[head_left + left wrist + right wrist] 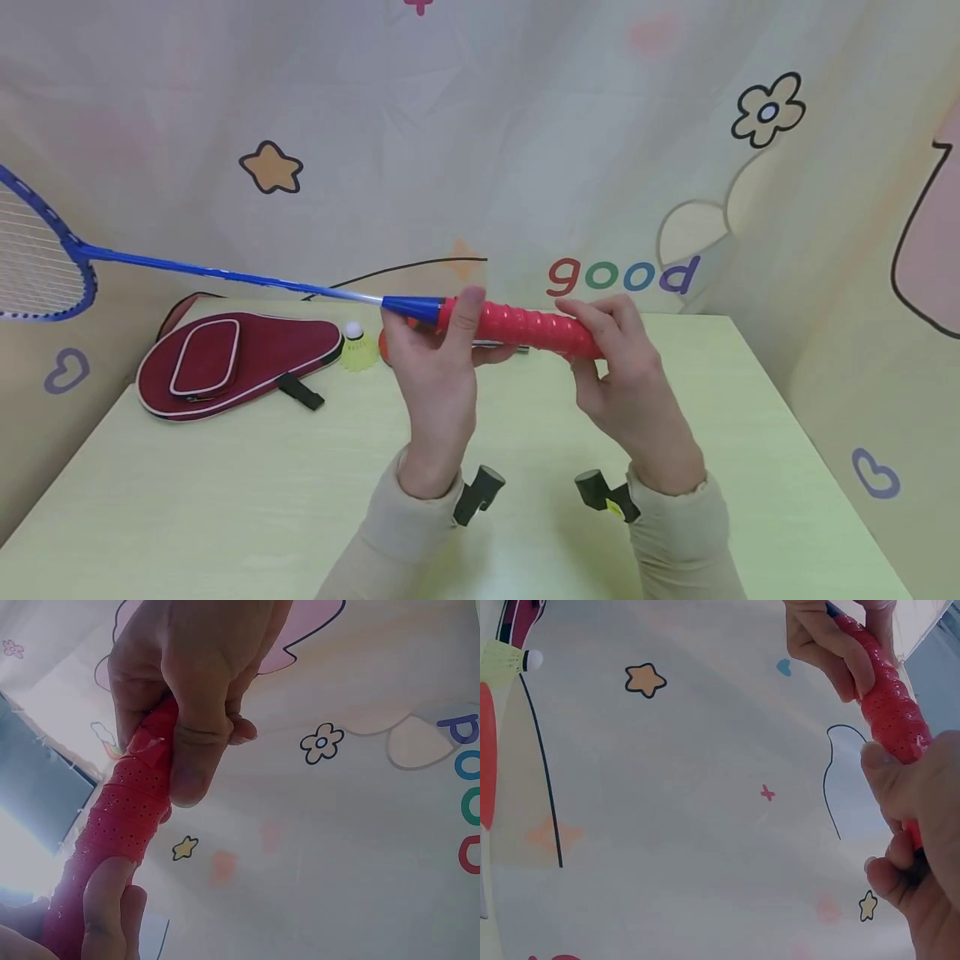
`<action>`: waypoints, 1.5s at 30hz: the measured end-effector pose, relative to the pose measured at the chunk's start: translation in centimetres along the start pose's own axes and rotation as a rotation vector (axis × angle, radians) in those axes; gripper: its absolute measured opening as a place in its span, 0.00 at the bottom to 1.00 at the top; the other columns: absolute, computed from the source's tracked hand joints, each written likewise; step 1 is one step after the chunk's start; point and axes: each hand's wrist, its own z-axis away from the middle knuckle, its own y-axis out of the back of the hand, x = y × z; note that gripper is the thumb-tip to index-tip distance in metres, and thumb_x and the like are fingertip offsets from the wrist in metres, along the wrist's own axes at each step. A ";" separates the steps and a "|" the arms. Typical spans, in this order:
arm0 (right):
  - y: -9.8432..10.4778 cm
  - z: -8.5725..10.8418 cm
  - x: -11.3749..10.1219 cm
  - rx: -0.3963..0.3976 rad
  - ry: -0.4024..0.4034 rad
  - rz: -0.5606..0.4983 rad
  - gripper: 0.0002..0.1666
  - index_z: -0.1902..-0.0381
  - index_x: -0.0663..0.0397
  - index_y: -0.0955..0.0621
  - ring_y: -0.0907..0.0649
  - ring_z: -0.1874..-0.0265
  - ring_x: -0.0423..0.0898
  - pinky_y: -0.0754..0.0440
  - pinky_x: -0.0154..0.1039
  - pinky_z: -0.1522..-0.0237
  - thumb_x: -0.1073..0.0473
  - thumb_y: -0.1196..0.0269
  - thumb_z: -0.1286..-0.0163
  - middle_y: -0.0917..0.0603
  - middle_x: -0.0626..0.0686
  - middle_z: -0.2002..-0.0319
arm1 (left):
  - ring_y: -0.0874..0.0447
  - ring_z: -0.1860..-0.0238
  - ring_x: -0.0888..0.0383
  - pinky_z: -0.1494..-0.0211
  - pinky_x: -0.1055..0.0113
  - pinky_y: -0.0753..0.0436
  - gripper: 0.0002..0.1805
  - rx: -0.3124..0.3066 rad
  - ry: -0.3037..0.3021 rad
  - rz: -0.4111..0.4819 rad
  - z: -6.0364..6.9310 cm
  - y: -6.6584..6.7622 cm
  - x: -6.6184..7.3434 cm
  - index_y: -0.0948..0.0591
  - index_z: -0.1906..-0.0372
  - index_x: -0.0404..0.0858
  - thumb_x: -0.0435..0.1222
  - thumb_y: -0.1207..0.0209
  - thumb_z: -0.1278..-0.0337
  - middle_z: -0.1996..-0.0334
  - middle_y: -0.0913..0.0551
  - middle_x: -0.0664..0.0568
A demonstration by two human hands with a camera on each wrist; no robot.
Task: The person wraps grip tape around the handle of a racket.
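Note:
A badminton racket (pixel 225 273) with a blue shaft is held up above the table, its head cut off by the left edge of the head view. Its handle wears a red ribbed grip wrap (pixel 525 323), dotted with small holes in the left wrist view. My left hand (pixel 438 375) holds the handle from below near the blue cone, thumb across the front. At the butt end, my right hand (pixel 633 392) pinches the red wrap (pixel 896 712) between thumb and fingers. Fingers hide parts of the handle in both wrist views.
On the pale table (pixel 247 500) lies a maroon racket cover (pixel 262 358) with a black strap (pixel 302 392). A yellow shuttlecock (pixel 360 350) stands beside it. A red-orange object (pixel 486 750), mostly hidden behind my left hand in the head view, cannot be identified. A printed curtain (pixel 480 167) hangs behind.

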 end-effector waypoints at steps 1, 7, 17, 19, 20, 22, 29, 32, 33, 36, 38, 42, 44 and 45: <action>0.1 0.0 0.1 -0.003 -0.004 -0.009 0.41 0.40 0.64 0.27 0.24 0.49 0.53 0.16 0.52 0.55 0.79 0.27 0.54 0.27 0.62 0.52 | 0.18 0.54 0.39 0.68 0.50 0.14 0.26 0.000 0.009 0.003 0.0 0.0 0.0 0.39 0.45 0.38 0.36 0.36 0.39 0.58 0.26 0.40; 0.6 -0.1 -0.2 -0.078 -0.051 -0.103 0.56 0.30 0.56 0.34 0.25 0.50 0.45 0.21 0.33 0.51 0.65 0.20 0.57 0.29 0.58 0.47 | 0.18 0.53 0.39 0.68 0.50 0.14 0.26 -0.008 0.012 0.004 -0.1 0.1 0.0 0.39 0.45 0.38 0.35 0.36 0.39 0.58 0.26 0.40; 0.2 0.2 -0.9 -0.057 -0.054 -0.067 0.36 0.40 0.61 0.27 0.23 0.51 0.50 0.16 0.51 0.55 0.76 0.29 0.48 0.26 0.58 0.52 | 0.15 0.57 0.39 0.72 0.51 0.15 0.22 0.023 0.022 -0.020 -0.4 0.4 0.2 0.37 0.48 0.38 0.34 0.37 0.38 0.61 0.24 0.39; -0.1 0.2 -0.9 -0.025 -0.038 -0.064 0.33 0.45 0.64 0.25 0.22 0.53 0.52 0.16 0.53 0.56 0.77 0.29 0.50 0.24 0.58 0.54 | 0.15 0.58 0.39 0.72 0.50 0.15 0.22 0.025 0.027 -0.015 -0.4 0.5 0.1 0.37 0.48 0.38 0.35 0.37 0.38 0.61 0.24 0.39; -0.2 0.2 -0.8 -0.011 -0.032 -0.059 0.32 0.46 0.64 0.25 0.22 0.53 0.52 0.16 0.54 0.56 0.77 0.29 0.51 0.24 0.58 0.54 | 0.15 0.59 0.39 0.71 0.50 0.15 0.23 0.024 0.029 -0.016 -0.3 0.5 0.1 0.37 0.47 0.38 0.35 0.37 0.38 0.61 0.24 0.39; -0.2 0.0 -0.5 0.008 -0.028 -0.029 0.31 0.48 0.65 0.24 0.22 0.53 0.52 0.16 0.53 0.55 0.76 0.28 0.51 0.23 0.59 0.54 | 0.15 0.58 0.40 0.69 0.50 0.14 0.23 0.014 0.039 -0.013 -0.4 0.4 0.0 0.37 0.46 0.39 0.36 0.37 0.38 0.60 0.25 0.39; 0.7 -0.4 0.8 -0.052 -0.124 0.168 0.30 0.49 0.64 0.24 0.24 0.54 0.55 0.28 0.53 0.54 0.69 0.24 0.51 0.23 0.59 0.55 | 0.17 0.52 0.43 0.58 0.50 0.15 0.17 -0.109 0.212 -0.040 -0.8 0.2 -0.7 0.36 0.44 0.37 0.34 0.44 0.31 0.52 0.25 0.39; 1.3 -0.8 1.3 -0.173 -0.144 0.218 0.33 0.50 0.62 0.24 0.24 0.56 0.54 0.32 0.51 0.53 0.59 0.22 0.51 0.22 0.57 0.57 | 0.17 0.51 0.45 0.54 0.51 0.16 0.14 -0.152 0.285 -0.036 -0.9 0.1 -1.3 0.35 0.46 0.36 0.33 0.46 0.30 0.50 0.24 0.39; 1.6 -1.0 1.4 -0.219 -0.148 0.226 0.35 0.50 0.62 0.24 0.23 0.57 0.53 0.32 0.51 0.53 0.55 0.21 0.52 0.21 0.56 0.58 | 0.18 0.50 0.45 0.53 0.51 0.16 0.13 -0.159 0.300 -0.026 -0.8 0.0 -1.5 0.34 0.47 0.36 0.32 0.46 0.31 0.49 0.23 0.39; 2.3 -1.8 1.6 -0.357 -0.183 0.221 0.38 0.46 0.58 0.23 0.21 0.59 0.52 0.29 0.52 0.51 0.45 0.22 0.50 0.17 0.54 0.56 | 0.19 0.47 0.44 0.51 0.50 0.17 0.13 -0.184 0.315 0.018 -0.5 0.0 -2.2 0.34 0.47 0.36 0.30 0.46 0.31 0.47 0.23 0.37; 3.2 -2.0 1.8 -0.429 -0.218 0.215 0.37 0.44 0.56 0.23 0.19 0.60 0.53 0.25 0.53 0.53 0.42 0.26 0.46 0.16 0.54 0.55 | 0.20 0.45 0.45 0.49 0.50 0.18 0.14 -0.204 0.339 0.045 0.0 -0.2 -2.8 0.34 0.45 0.37 0.30 0.47 0.31 0.46 0.24 0.38; 4.8 -1.1 3.3 -0.462 -0.221 0.217 0.29 0.47 0.55 0.21 0.20 0.66 0.51 0.21 0.49 0.64 0.46 0.27 0.42 0.15 0.52 0.60 | 0.21 0.44 0.44 0.46 0.51 0.20 0.19 -0.266 0.444 0.003 0.9 -0.9 -4.3 0.34 0.39 0.38 0.32 0.47 0.30 0.43 0.25 0.41; 5.6 0.0 4.6 -0.447 -0.210 0.220 0.27 0.50 0.54 0.20 0.21 0.68 0.49 0.22 0.46 0.68 0.49 0.26 0.44 0.16 0.51 0.62 | 0.19 0.45 0.46 0.45 0.52 0.19 0.20 -0.336 0.545 -0.109 1.4 -1.2 -5.1 0.34 0.37 0.38 0.38 0.47 0.29 0.44 0.23 0.44; 5.9 0.7 5.3 -0.438 -0.206 0.225 0.26 0.52 0.54 0.20 0.22 0.69 0.48 0.23 0.44 0.69 0.51 0.25 0.45 0.17 0.50 0.63 | 0.18 0.46 0.47 0.45 0.54 0.19 0.22 -0.379 0.608 -0.189 1.7 -1.3 -5.4 0.34 0.36 0.38 0.41 0.46 0.29 0.45 0.22 0.45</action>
